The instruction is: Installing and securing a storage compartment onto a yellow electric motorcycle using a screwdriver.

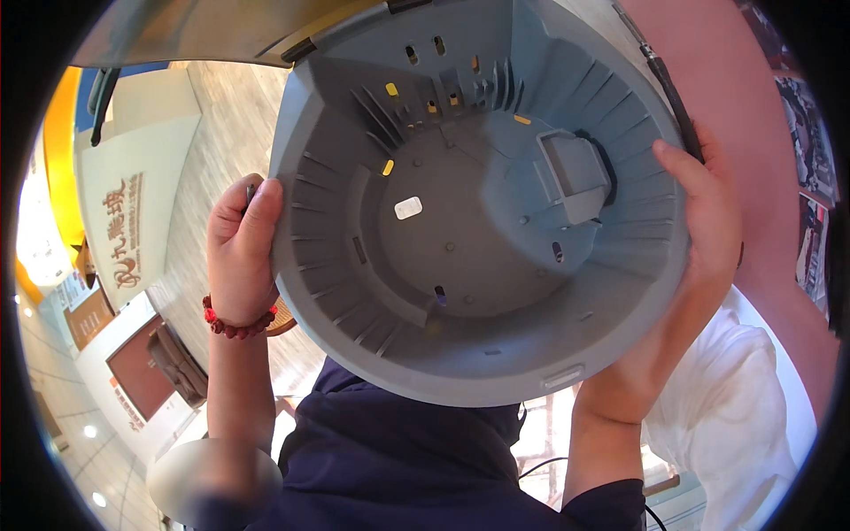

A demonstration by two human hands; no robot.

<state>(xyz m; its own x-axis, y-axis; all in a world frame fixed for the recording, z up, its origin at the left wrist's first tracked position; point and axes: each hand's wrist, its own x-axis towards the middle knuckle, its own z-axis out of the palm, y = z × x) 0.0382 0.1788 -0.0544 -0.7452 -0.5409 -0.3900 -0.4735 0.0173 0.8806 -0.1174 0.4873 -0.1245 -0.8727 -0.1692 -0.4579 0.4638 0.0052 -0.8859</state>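
A round grey plastic housing (469,363) is tilted up in front of me, its open inside facing me. Ribs line its curved wall, and slots pierce the far side. Inside are a raised rectangular frame (571,173) and a small white label (408,208). My left hand (241,252) grips the left rim with its thumb on the edge. A small dark bit shows beside that thumb; I cannot make it out. My right hand (708,208) clasps the right side, thumb on the rim, other fingers mostly hidden behind. A black cable (673,97) runs down to that hand.
A smooth brownish panel (204,31) hangs across the upper left. Someone in white clothing (726,407) is close on the right, beside a pink wall (753,177) with pictures. Wood-look flooring (235,115) and a pale lettered counter (133,168) lie left.
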